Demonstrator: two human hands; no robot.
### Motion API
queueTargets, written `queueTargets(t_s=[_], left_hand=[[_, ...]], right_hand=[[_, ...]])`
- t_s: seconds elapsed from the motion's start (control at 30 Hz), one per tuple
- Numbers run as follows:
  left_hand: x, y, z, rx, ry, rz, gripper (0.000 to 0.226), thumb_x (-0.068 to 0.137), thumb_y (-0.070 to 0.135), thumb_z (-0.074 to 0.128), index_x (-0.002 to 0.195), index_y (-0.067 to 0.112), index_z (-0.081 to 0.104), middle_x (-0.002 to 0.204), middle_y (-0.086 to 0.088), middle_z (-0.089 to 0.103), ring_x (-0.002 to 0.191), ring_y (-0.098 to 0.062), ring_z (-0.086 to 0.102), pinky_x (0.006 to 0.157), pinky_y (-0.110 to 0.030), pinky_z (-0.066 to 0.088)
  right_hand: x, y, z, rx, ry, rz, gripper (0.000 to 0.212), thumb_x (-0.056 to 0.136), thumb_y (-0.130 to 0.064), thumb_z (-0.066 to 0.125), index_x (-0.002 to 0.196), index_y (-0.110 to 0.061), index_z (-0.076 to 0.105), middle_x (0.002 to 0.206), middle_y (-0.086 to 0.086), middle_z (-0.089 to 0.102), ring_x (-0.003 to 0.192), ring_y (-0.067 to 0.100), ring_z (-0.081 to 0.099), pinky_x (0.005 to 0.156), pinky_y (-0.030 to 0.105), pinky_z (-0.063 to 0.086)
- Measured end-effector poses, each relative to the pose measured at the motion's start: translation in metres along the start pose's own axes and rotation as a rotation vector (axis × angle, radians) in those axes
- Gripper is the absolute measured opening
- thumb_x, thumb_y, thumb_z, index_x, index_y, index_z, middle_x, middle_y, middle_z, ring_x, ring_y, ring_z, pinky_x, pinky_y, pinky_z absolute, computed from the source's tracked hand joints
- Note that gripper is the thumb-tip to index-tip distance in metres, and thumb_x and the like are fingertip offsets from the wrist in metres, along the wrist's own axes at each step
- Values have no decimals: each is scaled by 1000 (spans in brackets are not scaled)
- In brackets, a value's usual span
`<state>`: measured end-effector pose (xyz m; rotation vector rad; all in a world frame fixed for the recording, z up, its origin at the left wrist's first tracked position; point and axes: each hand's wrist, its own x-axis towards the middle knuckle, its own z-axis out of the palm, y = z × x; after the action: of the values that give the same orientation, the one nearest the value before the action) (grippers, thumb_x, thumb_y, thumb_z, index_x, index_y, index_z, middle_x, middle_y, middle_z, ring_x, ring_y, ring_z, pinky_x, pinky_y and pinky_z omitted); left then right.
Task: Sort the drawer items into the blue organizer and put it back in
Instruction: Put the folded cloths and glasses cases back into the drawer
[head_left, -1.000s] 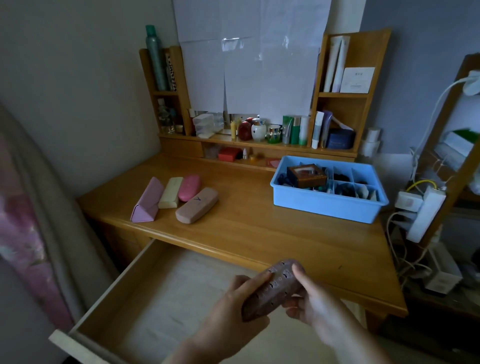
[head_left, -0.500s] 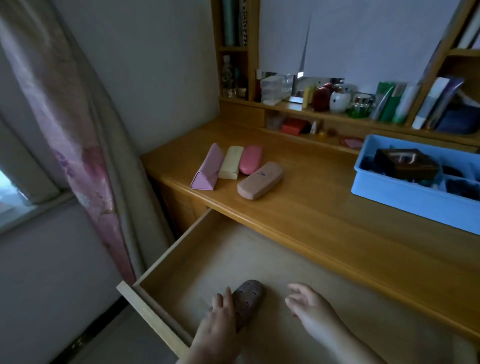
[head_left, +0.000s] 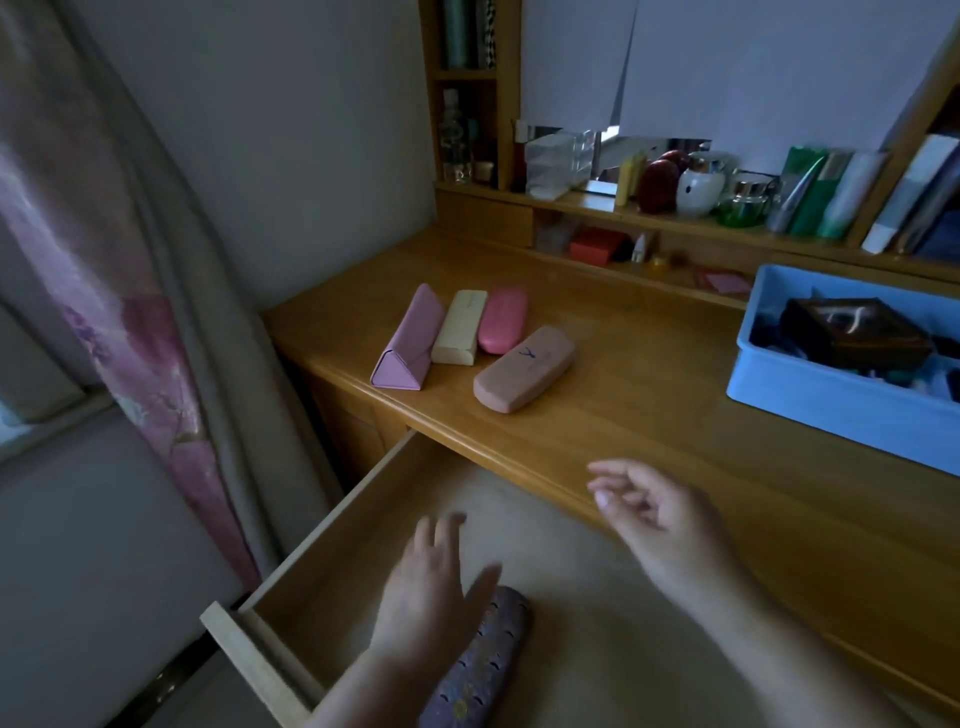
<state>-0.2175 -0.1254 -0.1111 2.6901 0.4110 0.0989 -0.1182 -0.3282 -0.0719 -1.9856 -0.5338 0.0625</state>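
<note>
— What is the person wearing on the arms?

— Nothing that shows. Both forearms are bare from the bottom edge of the frame up to the wrists, with no sleeve or cuff in view.

— Any rings, watch or gloves?

— None visible. The left hand (head_left: 423, 597) and the right hand (head_left: 662, 525) are bare. The left one is smeared by motion blur, so fine detail on its fingers cannot be made out.
</note>
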Motion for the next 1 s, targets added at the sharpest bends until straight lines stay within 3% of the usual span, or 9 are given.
queueTargets(t_s=[0.1,0.17,0.37,0.5,0.67,0.8,0.9,1.0], left_hand=[[52,19,-25,-68,308,176,52,85,50,56,127,23,43,122,5,47,103,-10,53,83,-21,49],[93,36,-35,-78,367,219,53,84,45,62,127,21,43,124,2,46,107,-15,52,84,-26,49],[180,69,-29,62,114,48,67,79,45,67,131,17,36,128,-8,46,116,-27,47,97,-41,45],[184,72,-28,71,93,40,61,81,33,67,131,18,36,129,-11,45,118,-30,45,99,-41,42],[119,33,-41,-266,-52,-55,91,63,40,75,141,26,31,132,-2,42,116,-20,48,93,-33,49],[31,-15,-26,-283,-15,-143,101,45,51,67,138,26,38,115,15,38,104,-3,42,81,-13,37],[-9,-41,-3,-232,-91,-353,88,56,37,77,134,22,40,106,12,31,103,-8,41,90,-25,46],[-25,-46,14,-82,-221,-428,77,67,40,73,131,16,37,113,2,32,114,-21,43,99,-34,42]], right_hand=[[26,14,-10,-94,73,39,22,88,-22,62,102,-39,63,89,-20,66,80,-3,61,66,12,48],[33,27,-10,-69,80,90,23,88,-17,64,102,-34,64,88,-17,66,78,-1,59,65,11,46],[33,48,-5,28,102,40,31,84,-15,68,89,-45,63,84,-20,67,76,-1,59,61,9,46],[34,52,-4,7,116,-8,32,82,-16,69,88,-46,63,87,-22,65,74,4,58,61,12,46],[35,54,-3,-23,124,-23,30,80,-18,70,87,-46,63,84,-26,64,72,1,57,60,7,43],[36,54,-2,-33,130,-23,25,79,-19,71,87,-42,64,81,-22,65,72,3,58,62,12,45],[36,53,-2,-3,121,-7,22,80,-15,70,88,-35,66,75,-10,65,69,7,56,66,21,46],[37,52,0,22,119,3,21,80,-12,70,88,-31,67,75,-9,64,69,11,54,65,15,43]])
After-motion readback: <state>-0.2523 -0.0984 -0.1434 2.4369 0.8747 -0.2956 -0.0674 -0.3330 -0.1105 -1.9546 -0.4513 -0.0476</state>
